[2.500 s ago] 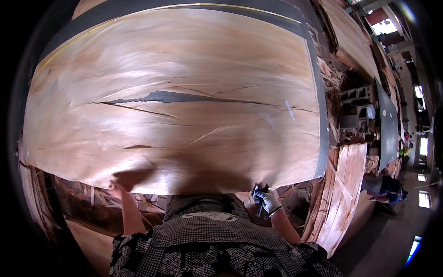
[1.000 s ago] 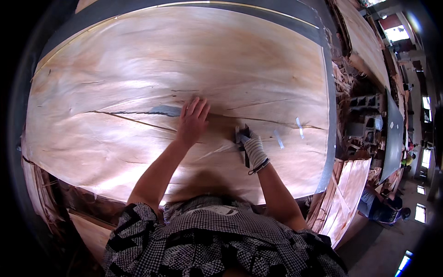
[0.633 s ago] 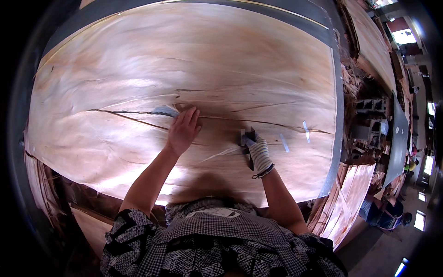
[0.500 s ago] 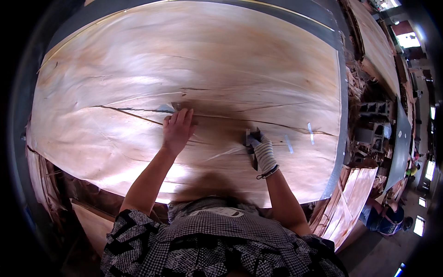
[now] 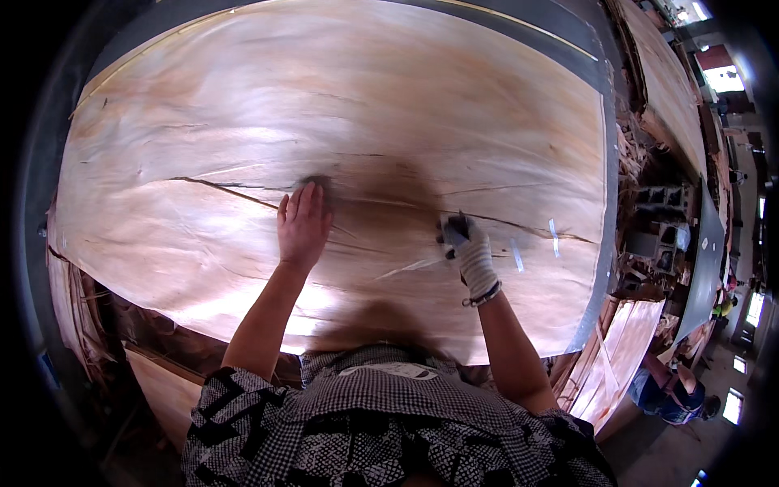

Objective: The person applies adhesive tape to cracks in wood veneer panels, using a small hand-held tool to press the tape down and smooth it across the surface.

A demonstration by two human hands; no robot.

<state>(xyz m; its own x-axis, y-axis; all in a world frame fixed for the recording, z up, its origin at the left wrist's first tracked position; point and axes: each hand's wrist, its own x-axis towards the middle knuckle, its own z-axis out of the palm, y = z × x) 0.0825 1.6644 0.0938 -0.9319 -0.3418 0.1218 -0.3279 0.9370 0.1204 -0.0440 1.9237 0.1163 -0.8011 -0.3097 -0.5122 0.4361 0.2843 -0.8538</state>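
Observation:
A large, thin sheet of pale wood veneer [image 5: 243, 97] lies in front of me, with a long split [image 5: 527, 228] running across its middle. My bare left hand [image 5: 303, 231] rests flat on the sheet beside the split, fingers stretched out and pointing away from me. To the right, my right hand [image 5: 474, 261] wears a striped knit glove with dark fingertips. Its fingers are curled closed just below the split; the small dark thing in them is too hidden to name. Two short pale tape strips [image 5: 518, 255] stick to the veneer right of that hand.
A dark tabletop edge [image 5: 527, 32] borders the sheet, with a thin yellow strip [image 5: 454, 6] along the far side. At right are grey hollow blocks [image 5: 661, 196], stacked veneer [image 5: 621, 357] and scraps. Another person [image 5: 677, 394] is at lower right.
My left hand has flattened out and shifted slightly left and nearer. The gloved hand has turned and moved a little right; the dark blade-like tool seen below its fingers is now mostly hidden.

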